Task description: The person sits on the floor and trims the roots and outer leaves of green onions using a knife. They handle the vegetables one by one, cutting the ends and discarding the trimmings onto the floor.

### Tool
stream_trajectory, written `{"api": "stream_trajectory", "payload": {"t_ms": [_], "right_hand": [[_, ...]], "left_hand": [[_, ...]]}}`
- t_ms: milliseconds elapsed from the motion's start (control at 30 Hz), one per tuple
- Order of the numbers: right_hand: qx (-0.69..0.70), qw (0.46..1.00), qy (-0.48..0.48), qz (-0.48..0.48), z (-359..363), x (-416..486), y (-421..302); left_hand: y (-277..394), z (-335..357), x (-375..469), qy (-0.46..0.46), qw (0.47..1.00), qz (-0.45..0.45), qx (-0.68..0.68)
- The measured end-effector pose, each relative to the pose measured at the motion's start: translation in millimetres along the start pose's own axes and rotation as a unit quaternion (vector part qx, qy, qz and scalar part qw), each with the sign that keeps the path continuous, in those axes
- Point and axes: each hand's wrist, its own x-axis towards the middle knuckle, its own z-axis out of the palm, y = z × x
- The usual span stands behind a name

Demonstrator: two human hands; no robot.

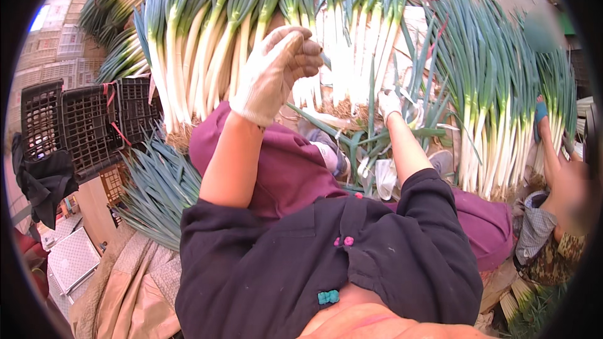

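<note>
My left hand (281, 73), in a pale knit work glove, is raised in front of the leeks with its fingers curled. Whether anything lies inside the curl cannot be told. My right hand (390, 102), gloved in white, reaches low beside the root ends of a group of leeks (362, 56) on a pale sheet. Its fingers are too small and overexposed to show a grip. Left of them stands a thick row of leeks (207, 56), white stems toward me and green tops away. Loose leek leaves and peelings (377, 143) lie between my legs.
More leeks (494, 103) are lined up at the right, where another person's arm (545, 132) reaches in. Black plastic crates (89, 125) stand at the left, above a pile of leek tops (160, 186). White crates (59, 49) are stacked behind.
</note>
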Motion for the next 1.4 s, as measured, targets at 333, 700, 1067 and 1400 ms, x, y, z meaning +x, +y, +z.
{"api": "stream_trajectory", "payload": {"t_ms": [333, 700, 1067, 1400], "right_hand": [[0.414, 0.877, -0.151, 0.191, -12, -12, -11], [0.464, 0.881, -0.087, -0.034, -150, -124, -122], [0.467, 0.804, -0.358, -0.081, -188, -305, -119], [-0.25, 0.907, 0.07, -0.332, -143, -212, -156]], "left_hand": [[10, 1, 4, 0.022, 0.999, -0.004, -0.023], [-27, 36, 26, -0.027, 0.996, -0.044, 0.067], [-89, 68, 95, -0.042, 0.965, -0.182, -0.183], [-75, 83, 66, 0.132, 0.989, -0.001, -0.063]]}}
